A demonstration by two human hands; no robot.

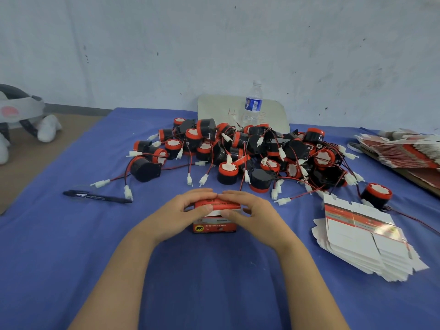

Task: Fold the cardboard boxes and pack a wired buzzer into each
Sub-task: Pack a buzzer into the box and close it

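A small red and white cardboard box (215, 225) stands on the blue cloth in front of me. My left hand (183, 210) grips its left side, fingers curled over the red top flap and thumb on the front. My right hand (250, 211) grips the right side the same way. The top flap is partly down; what is inside is hidden. Behind the box lies a big heap of black and red wired buzzers (250, 151) with white plugs. One buzzer (377, 195) sits apart at the right.
A stack of flat unfolded boxes (364, 244) lies at my right, and more flat boxes (400, 148) at the far right. A black pen (95, 196) lies left of the box. A water bottle (252, 103) stands on a white board (214, 108) by the wall.
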